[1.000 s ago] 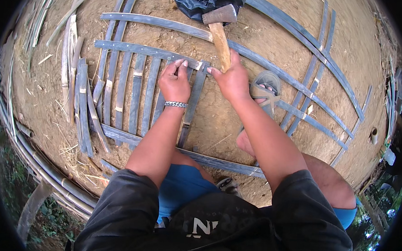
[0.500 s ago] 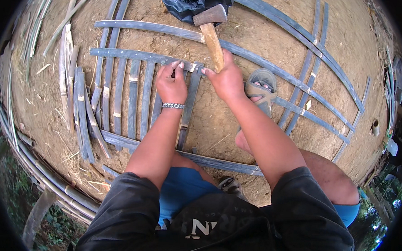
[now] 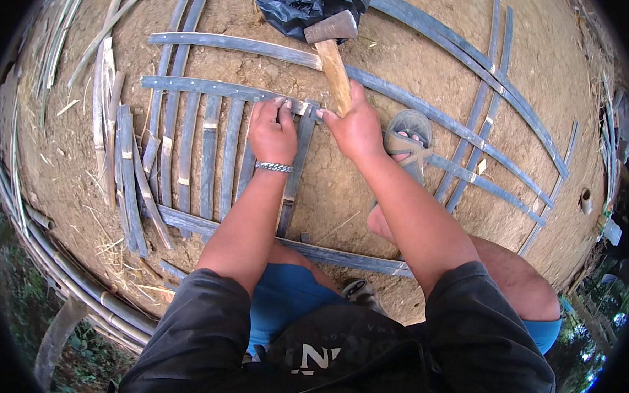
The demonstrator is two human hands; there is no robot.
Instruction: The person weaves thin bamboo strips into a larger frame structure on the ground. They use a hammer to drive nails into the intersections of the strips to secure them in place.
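Nailing slats: left hand (image 3: 274, 134) fingers pinch, probably, a nail on the cross strip (image 3: 220, 89); right hand (image 3: 357, 127) grips the hammer (image 3: 333, 51), needing a square strike.

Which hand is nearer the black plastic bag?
Right. The right hand grips the wooden handle of the hammer, whose head lies at the edge of the black plastic bag. The left hand presses a slat lower and further left.

Matt grey bamboo slats (image 3: 210, 155), wooden-handled metal hammer (image 3: 333, 51), glossy black plastic bag (image 3: 303, 4), rough dry earth (image 3: 407, 66).
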